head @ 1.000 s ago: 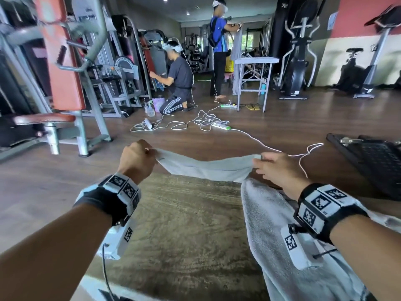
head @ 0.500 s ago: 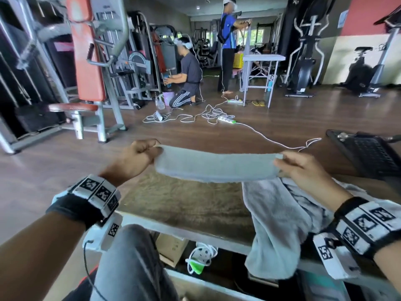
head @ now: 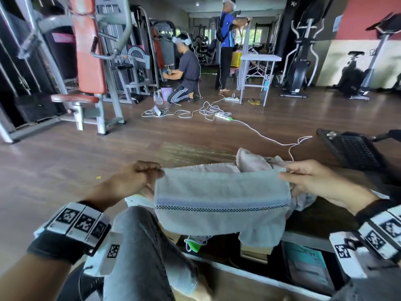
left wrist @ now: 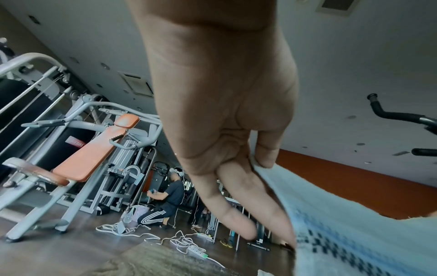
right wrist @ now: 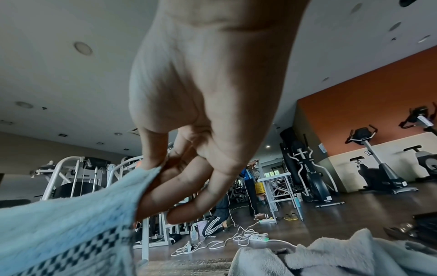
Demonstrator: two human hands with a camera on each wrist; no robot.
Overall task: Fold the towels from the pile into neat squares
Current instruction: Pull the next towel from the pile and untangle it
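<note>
A light blue towel (head: 221,203) with a checkered band hangs spread in the air between my hands, over the table's near edge. My left hand (head: 138,177) pinches its upper left corner, and in the left wrist view the thumb and fingers (left wrist: 250,168) clamp the towel (left wrist: 354,233) edge. My right hand (head: 312,181) pinches the upper right corner; the right wrist view shows the thumb and fingers (right wrist: 156,168) on the towel (right wrist: 71,224) corner. Behind it a crumpled pile of grey towels (head: 258,162) lies on the table (head: 195,152).
A black keyboard-like device (head: 351,148) sits on the table at the right. My knee (head: 143,246) is below the towel. Boxes and items (head: 306,263) lie under the table. A white cable (head: 271,137) runs across the floor; two people and gym machines stand beyond.
Both hands have pulled back toward me and lifted, so the towel now hangs unfurled with its checkered band showing. The camera view has tilted down toward my lap.
</note>
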